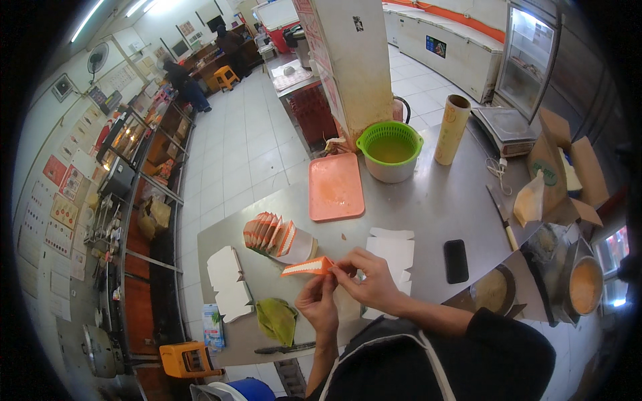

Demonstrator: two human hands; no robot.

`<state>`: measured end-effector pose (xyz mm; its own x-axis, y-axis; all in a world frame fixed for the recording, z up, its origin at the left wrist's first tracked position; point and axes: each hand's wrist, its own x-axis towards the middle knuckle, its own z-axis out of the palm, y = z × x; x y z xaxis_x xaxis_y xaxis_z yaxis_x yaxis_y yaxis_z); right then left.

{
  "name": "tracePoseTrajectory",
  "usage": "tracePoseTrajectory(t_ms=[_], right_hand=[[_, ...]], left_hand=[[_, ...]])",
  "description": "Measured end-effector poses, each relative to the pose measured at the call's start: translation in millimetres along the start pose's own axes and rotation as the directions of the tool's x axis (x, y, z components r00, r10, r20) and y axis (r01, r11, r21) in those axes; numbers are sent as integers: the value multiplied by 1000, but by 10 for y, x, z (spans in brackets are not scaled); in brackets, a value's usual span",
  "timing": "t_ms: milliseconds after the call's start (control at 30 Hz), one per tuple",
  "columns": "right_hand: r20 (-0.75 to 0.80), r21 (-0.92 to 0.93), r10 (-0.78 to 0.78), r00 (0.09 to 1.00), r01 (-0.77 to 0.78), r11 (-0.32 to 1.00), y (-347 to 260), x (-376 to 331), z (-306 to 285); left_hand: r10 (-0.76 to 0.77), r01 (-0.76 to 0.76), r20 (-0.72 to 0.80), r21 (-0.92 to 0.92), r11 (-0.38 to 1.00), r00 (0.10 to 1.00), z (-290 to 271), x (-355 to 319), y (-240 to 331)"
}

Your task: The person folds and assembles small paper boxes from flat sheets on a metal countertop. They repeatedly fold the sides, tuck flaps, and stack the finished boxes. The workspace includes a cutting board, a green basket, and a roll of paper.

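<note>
Between my two hands is a small orange-and-white folded paper carton (pixel 314 266), held just above the metal table. My left hand (pixel 317 306) pinches its lower edge from below. At its right end, the fingertips of my right hand (pixel 366 279) are closed on it. Just beyond stands a row of similar orange folded cartons (pixel 265 230), leaning together beside a white round container (pixel 305 246). Flat white cardboard blanks lie on both sides: one stack (pixel 229 286) to the left, another (pixel 393 252) partly behind my right hand.
A green cloth (pixel 276 321) and a dark knife (pixel 284 349) lie near the front edge. Farther back are a pink tray (pixel 336 188), a green strainer (pixel 378 158) in a pot and a film roll (pixel 453 130). To the right sit a phone (pixel 456 262) and another knife (pixel 503 217).
</note>
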<state>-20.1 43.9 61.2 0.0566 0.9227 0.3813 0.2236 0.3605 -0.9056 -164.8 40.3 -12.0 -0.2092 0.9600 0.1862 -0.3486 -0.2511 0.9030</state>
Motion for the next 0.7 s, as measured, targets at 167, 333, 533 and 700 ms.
tracePoseTrajectory(t_ms=[167, 333, 533, 700], right_hand=[[8, 11, -3, 1000, 3, 1000, 57, -22, 21], [90, -75, 46, 995, -40, 996, 154, -20, 48], [202, -476, -215, 955, 288, 831, 49, -70, 96], [387, 41, 31, 922, -51, 998, 224, 31, -175]], left_hand=[[138, -139, 19, 194, 971, 990, 17, -45, -58], [153, -183, 137, 242, 953, 979, 68, -171, -19], [-212, 196, -10, -337, 921, 977, 68, -56, -39], [-280, 273, 39, -386, 881, 959, -1, -2, -227]])
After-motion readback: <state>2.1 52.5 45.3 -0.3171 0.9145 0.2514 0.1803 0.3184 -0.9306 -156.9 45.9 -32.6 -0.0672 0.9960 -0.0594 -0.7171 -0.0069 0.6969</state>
